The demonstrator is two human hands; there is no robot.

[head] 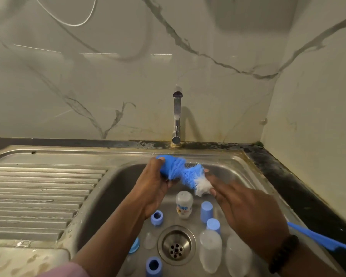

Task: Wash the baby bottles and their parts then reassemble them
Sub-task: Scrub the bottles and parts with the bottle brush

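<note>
Over the steel sink (116, 176), my left hand (154, 188) grips a blue bottle part (163, 166). The blue and white bristles of a bottle brush (188, 177) press against that part. My right hand (246, 212) holds the brush just behind the white bristles, and its blue handle (320, 239) sticks out to the lower right. In the basin lie a white printed bottle (184, 204), two clear bottles (210, 250), two blue caps (206, 211), three blue rings (156, 217) and a clear teat (149, 239).
A chrome tap (176, 116) stands behind the basin with no water running. The drain (176, 245) sits among the parts. A ribbed, wet draining board (38, 196) lies to the left. Dark counter (300, 188) and marble wall close off the right side.
</note>
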